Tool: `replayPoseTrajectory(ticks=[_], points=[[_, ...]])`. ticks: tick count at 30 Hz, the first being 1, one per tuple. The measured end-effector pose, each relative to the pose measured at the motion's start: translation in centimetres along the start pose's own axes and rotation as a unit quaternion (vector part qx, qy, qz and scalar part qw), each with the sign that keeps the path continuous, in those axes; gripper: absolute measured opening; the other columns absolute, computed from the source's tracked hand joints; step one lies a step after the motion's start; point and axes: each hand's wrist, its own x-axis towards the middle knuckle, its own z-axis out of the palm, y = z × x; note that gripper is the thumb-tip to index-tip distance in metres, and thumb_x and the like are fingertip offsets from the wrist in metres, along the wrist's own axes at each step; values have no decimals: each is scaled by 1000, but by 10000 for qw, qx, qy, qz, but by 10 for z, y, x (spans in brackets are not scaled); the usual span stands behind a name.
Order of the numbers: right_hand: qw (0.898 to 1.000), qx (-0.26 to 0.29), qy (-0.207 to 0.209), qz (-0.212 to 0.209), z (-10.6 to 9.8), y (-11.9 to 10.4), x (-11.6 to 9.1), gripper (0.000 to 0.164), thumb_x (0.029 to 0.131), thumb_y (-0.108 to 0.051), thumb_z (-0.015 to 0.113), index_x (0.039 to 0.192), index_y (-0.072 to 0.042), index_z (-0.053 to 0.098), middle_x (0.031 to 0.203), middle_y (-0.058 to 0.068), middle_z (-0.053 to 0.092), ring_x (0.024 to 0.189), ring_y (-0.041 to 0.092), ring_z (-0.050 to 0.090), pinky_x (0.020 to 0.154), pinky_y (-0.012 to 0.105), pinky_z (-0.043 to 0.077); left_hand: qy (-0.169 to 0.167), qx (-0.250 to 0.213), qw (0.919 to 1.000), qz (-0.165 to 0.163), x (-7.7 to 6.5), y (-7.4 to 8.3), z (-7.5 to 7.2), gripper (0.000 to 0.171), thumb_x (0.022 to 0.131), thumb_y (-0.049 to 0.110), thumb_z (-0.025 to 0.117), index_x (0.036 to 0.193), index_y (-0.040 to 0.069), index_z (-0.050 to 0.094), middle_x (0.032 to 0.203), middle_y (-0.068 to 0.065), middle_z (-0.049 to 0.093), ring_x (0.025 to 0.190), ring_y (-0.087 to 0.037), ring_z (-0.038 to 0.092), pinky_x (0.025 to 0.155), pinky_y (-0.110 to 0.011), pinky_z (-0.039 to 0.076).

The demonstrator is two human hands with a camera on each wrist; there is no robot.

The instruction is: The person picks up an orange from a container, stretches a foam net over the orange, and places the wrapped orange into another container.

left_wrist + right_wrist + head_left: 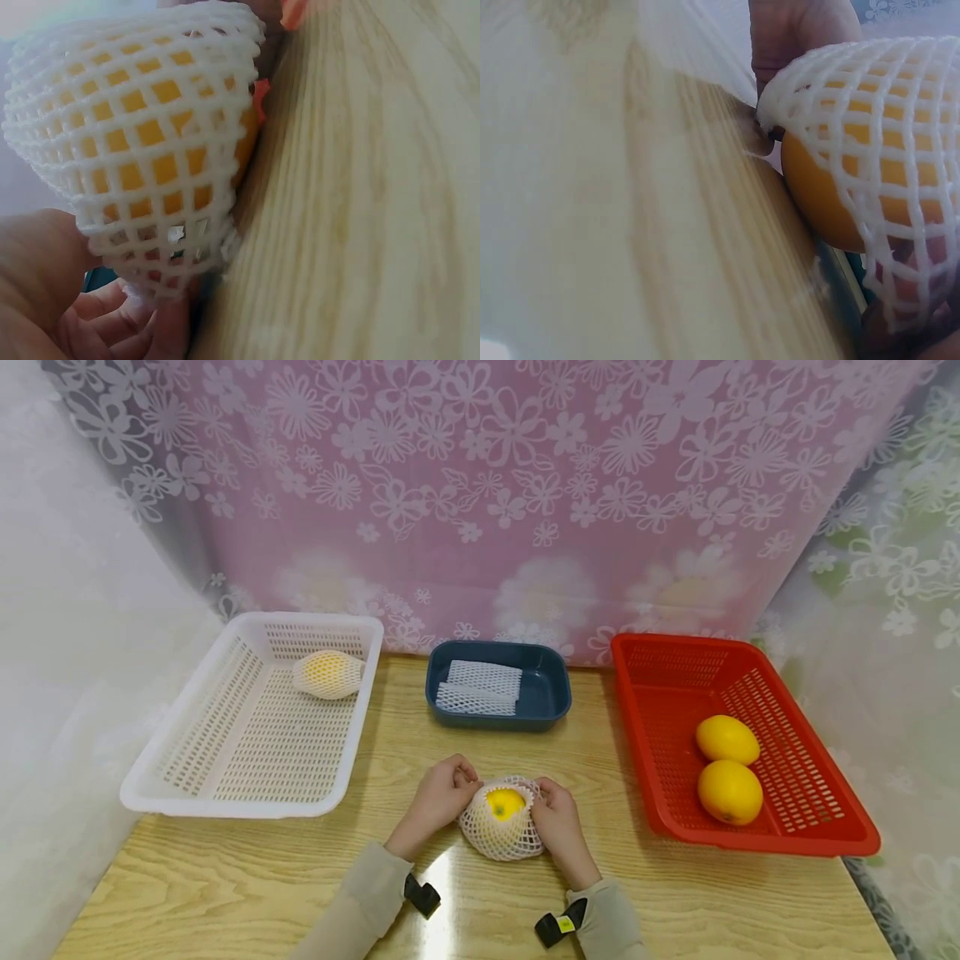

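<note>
The fruit [506,804] sits on the table [465,935], wrapped in a net [498,843]; the left hand [441,795] pinches the net's edge at about ten o'clock, the right hand [561,828] at about three; the head view shows the fruit's top through the net's opening, while the wrist views show bare skin low by the table, which the head view hides; at twelve o'clock stands a tray [545,693] with flat nets [483,677], near ten a white basket [262,756] with one netted fruit [328,675], between two and three a red basket [671,718] with two bare fruits [730,793].

curtained-off workspace: floral curtains [510,485], wooden table [588,764]
</note>
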Motion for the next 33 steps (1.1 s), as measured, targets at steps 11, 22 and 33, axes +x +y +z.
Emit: replayPoseTrajectory(ticks=[11, 22, 33], points=[[9996, -250, 100, -112, 1, 1, 0, 23, 87, 10, 45, 99, 6, 64, 55, -2, 43, 47, 10, 36, 47, 24, 35, 795, 698, 9915, 761, -4, 9, -4, 10, 96, 21, 65, 93, 11, 67, 75, 4, 59, 61, -11, 52, 55, -27, 45], [9994, -237, 209, -131, 2, 1, 1, 20, 84, 11, 46, 94, 5, 64, 62, 2, 51, 52, 14, 43, 49, 24, 38, -2037, -1751, 9290, 2544, 0, 1, 5, 103, 86, 78, 47, 153, 5, 23, 151, -19, 38, 137, -39, 36, 112, -44, 31], [9983, -451, 143, -344, 0, 3, 2, 23, 82, 11, 47, 97, 5, 63, 53, -2, 40, 44, 9, 34, 43, 23, 31, -2008, -1463, 9488, 1949, -6, -3, 16, 98, 69, 11, 92, 150, 11, 36, 150, -8, 41, 131, -19, 45, 107, -34, 39]])
